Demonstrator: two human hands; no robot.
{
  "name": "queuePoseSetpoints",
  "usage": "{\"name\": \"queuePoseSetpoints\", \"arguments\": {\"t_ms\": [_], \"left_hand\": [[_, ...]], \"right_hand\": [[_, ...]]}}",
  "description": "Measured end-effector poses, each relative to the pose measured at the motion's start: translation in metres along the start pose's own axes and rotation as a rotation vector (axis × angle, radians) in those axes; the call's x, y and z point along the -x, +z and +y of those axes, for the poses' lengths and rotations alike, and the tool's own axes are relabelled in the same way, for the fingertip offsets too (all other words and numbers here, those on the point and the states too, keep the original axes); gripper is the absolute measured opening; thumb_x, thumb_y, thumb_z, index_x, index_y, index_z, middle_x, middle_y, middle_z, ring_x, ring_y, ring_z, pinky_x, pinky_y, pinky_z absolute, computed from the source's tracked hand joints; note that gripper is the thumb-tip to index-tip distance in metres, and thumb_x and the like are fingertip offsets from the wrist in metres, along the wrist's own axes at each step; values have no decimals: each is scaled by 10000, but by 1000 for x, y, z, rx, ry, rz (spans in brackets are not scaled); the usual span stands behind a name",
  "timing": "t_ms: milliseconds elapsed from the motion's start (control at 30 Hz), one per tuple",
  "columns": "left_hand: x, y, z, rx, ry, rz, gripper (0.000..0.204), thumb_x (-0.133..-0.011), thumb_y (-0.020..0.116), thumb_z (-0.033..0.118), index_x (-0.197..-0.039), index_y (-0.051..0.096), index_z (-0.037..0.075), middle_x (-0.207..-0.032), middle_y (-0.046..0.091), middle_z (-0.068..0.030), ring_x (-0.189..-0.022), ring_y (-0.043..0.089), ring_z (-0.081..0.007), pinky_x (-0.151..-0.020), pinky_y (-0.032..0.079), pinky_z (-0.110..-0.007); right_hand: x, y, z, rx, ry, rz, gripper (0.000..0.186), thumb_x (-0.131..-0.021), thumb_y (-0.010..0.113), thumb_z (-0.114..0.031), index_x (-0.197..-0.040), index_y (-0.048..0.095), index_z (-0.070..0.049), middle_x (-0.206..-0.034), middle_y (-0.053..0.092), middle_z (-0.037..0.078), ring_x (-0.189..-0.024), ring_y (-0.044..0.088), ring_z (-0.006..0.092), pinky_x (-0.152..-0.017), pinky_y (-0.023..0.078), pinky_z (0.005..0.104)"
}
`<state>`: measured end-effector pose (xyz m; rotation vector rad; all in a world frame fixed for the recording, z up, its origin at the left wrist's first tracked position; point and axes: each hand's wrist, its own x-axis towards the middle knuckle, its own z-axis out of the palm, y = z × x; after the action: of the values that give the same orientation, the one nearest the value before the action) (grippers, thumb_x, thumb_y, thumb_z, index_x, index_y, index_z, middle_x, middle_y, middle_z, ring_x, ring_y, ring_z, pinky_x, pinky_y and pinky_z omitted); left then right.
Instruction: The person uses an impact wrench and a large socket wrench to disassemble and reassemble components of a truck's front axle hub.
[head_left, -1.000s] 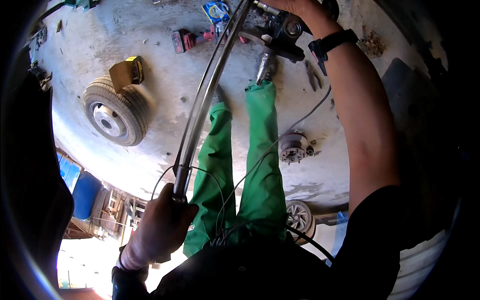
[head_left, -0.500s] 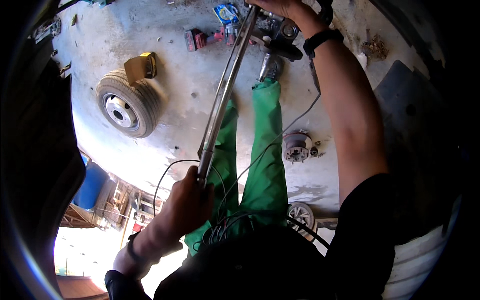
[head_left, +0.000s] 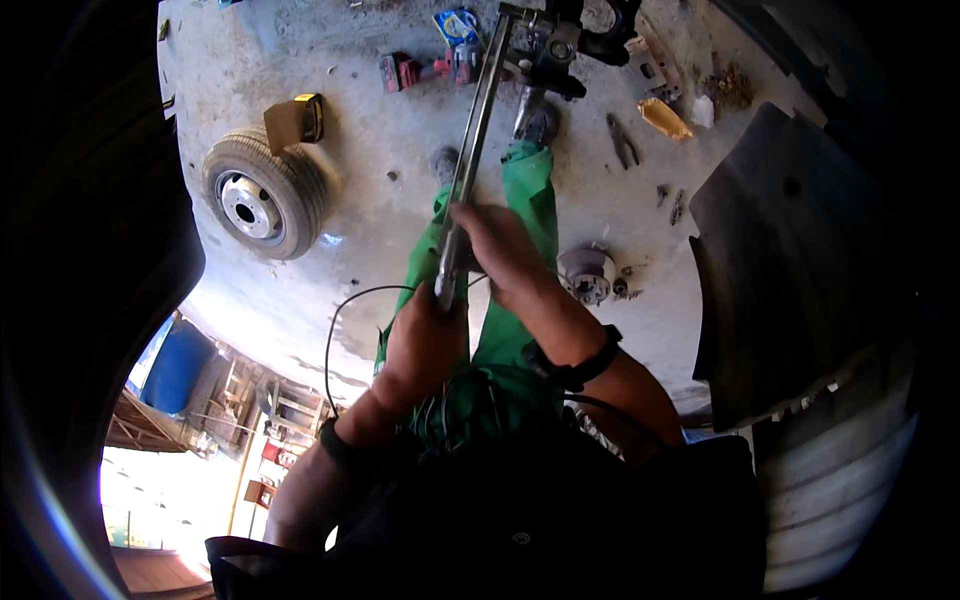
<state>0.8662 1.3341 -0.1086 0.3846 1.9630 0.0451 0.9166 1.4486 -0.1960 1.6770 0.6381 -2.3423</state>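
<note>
A long-handled metal wrench [head_left: 478,130] slants down toward me from a dark steering or axle assembly [head_left: 555,50] at the top. Its far end meets a fitting on that assembly. My left hand [head_left: 425,340] is closed round the near end of the handle. Just above it my right hand [head_left: 498,250] is closed on the same handle, its thumb lying along the bar. Both hands are in front of my green trousers [head_left: 528,195]. How the wrench's head seats on the assembly is too small to tell.
A tyre on its rim [head_left: 270,195] lies left with an open carton [head_left: 293,122] on it. A red cordless power tool [head_left: 405,72] is near the top. A wheel hub [head_left: 588,272], pliers [head_left: 621,140] and a dark panel [head_left: 755,260] are right. A thin cable [head_left: 335,325] loops beside me.
My right hand has come down from the wrench's far end to its lower handle, beside my left hand. The left hand has kept its hold, and the view has shifted slightly.
</note>
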Motion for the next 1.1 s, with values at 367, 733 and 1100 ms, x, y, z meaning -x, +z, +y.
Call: {"name": "queuePoseSetpoints", "arguments": {"t_ms": [367,733,1100], "left_hand": [[-2,5,16,-68,2,19,370,-828,545,332,-1002,563,6,-921,639,-224,-863,610,-410,-736,492,-467],[-10,18,-9,-14,-113,60,275,-846,543,282,-927,560,19,-873,643,-227,-848,615,-408,-726,494,-479],[-12,11,-17,-21,-95,53,235,-887,473,241,-920,591,41,-906,647,-203,-854,617,-398,-723,502,-471]], "right_hand": [[-11,48,24,467,-163,495,442,-795,496,-340,-681,599,75,-672,598,294,-700,613,446,-676,479,482],[-3,61,19,559,-94,604,442,-807,506,-312,-678,615,96,-707,600,318,-746,624,437,-712,498,468],[-35,62,43,772,-296,740,416,-815,497,-297,-629,625,52,-667,605,279,-694,628,415,-654,517,450]]}}
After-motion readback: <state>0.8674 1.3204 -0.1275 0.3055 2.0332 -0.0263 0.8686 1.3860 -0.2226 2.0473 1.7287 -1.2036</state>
